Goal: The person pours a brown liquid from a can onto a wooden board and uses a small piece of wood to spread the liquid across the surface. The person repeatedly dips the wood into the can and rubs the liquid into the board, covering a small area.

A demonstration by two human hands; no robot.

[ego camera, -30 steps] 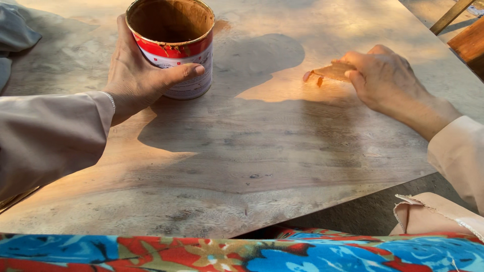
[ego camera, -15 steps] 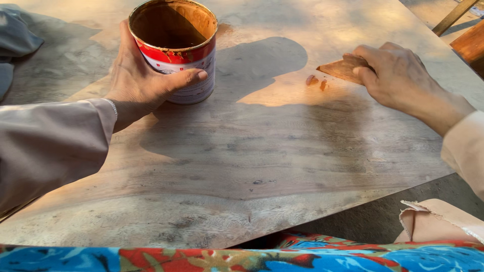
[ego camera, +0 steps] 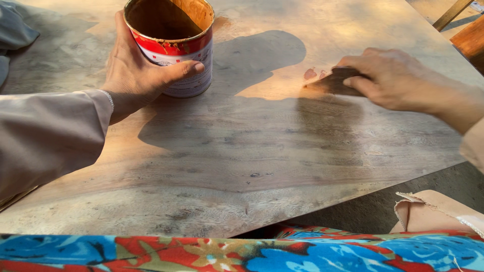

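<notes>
The worktop (ego camera: 242, 151) is bare wood, matt and grainy, rough and grey along its near edge. The tin (ego camera: 174, 43) is metal with a glossy red and white paper label, its inside coated in wet brown stain. Near the right hand (ego camera: 398, 83), small brown smears (ego camera: 310, 74) darken the wood. The near cloth (ego camera: 201, 252) is printed cotton-like fabric.

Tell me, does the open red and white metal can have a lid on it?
No: the red and white metal can, held by the left hand, stands open on the wooden board, its brown-stained inside showing.
</notes>
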